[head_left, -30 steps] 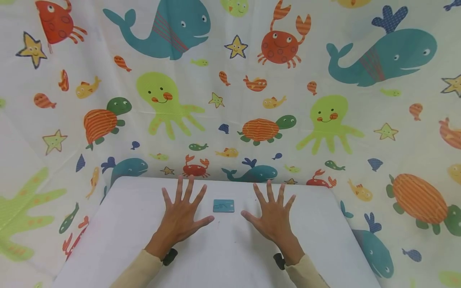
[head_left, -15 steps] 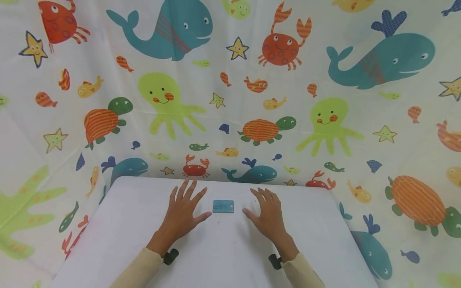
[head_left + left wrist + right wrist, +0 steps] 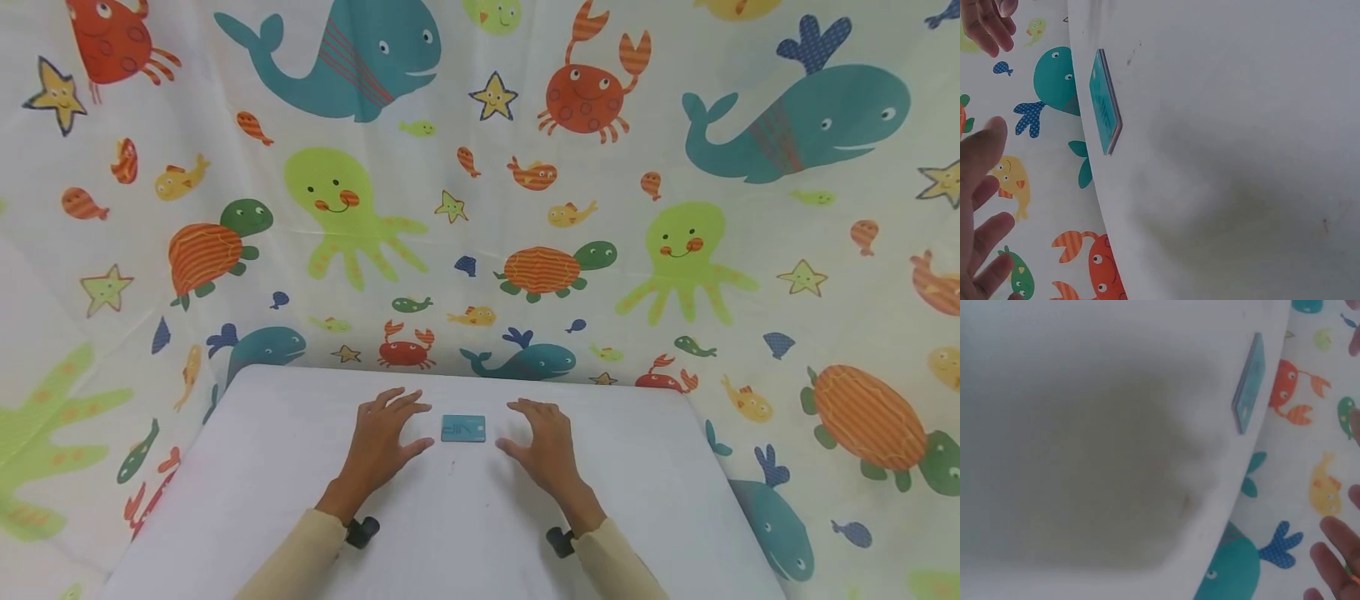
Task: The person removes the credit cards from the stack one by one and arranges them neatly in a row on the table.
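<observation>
A flat teal card (image 3: pixel 463 428) with lettering and a small pale square lies on the white table. Its edge looks thick and layered in the left wrist view, where the card (image 3: pixel 1105 106) is seen from the side; the right wrist view also catches the card (image 3: pixel 1250 384). My left hand (image 3: pixel 382 437) is raised over the table left of it, fingers bent loosely and thumb apart. On the other side, my right hand (image 3: pixel 546 442) mirrors that pose. Neither hand touches the card, and both hold nothing.
The white table (image 3: pixel 480 533) ends at a far edge just beyond the card. Behind and around it hangs a white curtain (image 3: pixel 465 242) printed with sea animals. Dark wrist cameras (image 3: pixel 363 532) sit under both cuffs.
Both hands were spread wide with straight fingers. The fingers have since bent and drawn inward, and the right hand has shifted left, closer to the card. The card stays in place.
</observation>
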`<control>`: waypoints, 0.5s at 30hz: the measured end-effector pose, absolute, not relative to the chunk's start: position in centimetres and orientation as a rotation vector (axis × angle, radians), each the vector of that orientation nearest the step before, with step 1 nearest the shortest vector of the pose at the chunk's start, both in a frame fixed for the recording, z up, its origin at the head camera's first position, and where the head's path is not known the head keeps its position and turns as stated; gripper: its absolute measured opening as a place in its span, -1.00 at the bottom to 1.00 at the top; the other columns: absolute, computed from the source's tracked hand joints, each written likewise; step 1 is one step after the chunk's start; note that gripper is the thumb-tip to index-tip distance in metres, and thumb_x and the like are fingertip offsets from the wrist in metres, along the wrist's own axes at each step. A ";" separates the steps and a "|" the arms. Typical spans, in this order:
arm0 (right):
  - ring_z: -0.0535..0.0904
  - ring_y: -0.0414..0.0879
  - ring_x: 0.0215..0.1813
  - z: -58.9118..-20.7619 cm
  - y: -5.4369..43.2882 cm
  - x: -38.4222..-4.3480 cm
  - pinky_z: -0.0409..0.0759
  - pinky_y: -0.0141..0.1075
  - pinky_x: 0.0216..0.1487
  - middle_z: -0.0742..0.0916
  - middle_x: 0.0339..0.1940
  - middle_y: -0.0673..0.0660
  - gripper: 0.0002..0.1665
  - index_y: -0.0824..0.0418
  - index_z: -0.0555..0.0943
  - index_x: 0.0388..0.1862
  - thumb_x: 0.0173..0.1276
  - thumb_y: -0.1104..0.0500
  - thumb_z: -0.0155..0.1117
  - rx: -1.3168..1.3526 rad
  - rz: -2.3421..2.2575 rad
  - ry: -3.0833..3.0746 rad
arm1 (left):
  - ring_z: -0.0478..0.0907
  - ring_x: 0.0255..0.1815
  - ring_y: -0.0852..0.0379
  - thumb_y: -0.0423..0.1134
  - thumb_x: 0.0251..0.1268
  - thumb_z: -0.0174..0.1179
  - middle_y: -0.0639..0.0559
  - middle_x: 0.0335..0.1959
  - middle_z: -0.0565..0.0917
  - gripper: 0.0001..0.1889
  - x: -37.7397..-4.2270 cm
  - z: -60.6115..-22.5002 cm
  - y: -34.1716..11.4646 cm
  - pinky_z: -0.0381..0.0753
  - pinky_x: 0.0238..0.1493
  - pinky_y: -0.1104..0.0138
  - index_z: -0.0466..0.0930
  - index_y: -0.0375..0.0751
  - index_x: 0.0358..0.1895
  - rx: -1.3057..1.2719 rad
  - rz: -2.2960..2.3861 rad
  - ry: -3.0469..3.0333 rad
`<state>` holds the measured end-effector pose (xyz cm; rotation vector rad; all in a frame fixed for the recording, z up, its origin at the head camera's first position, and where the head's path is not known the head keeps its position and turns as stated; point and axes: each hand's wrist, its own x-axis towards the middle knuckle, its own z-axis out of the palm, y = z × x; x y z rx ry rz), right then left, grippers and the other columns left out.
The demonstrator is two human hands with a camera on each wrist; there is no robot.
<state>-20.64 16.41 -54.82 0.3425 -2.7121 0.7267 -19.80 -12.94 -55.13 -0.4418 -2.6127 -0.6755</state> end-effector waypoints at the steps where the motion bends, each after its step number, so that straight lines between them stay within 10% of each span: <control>1: 0.59 0.06 0.35 -55.0 16.3 -20.7 0.53 0.15 0.39 0.77 0.33 0.06 -0.28 -0.05 0.69 0.32 0.18 -0.06 0.72 0.346 0.739 -2.715 | 0.49 0.48 -0.16 -0.01 0.01 0.70 -0.03 0.35 0.72 -0.38 -20.0 -55.5 -12.8 0.49 0.29 -0.25 0.76 0.02 0.21 -0.431 -0.703 -2.617; 15: 0.62 0.06 0.32 -57.6 14.6 -22.4 0.50 0.14 0.38 0.80 0.26 0.04 -0.38 -0.02 0.73 0.23 0.18 0.02 0.72 0.374 0.827 -2.777 | 0.53 0.38 -0.10 -0.13 0.08 0.67 0.00 0.23 0.79 -0.52 -21.2 -58.5 -11.5 0.50 0.30 -0.16 0.79 0.03 0.12 -0.310 -0.925 -2.705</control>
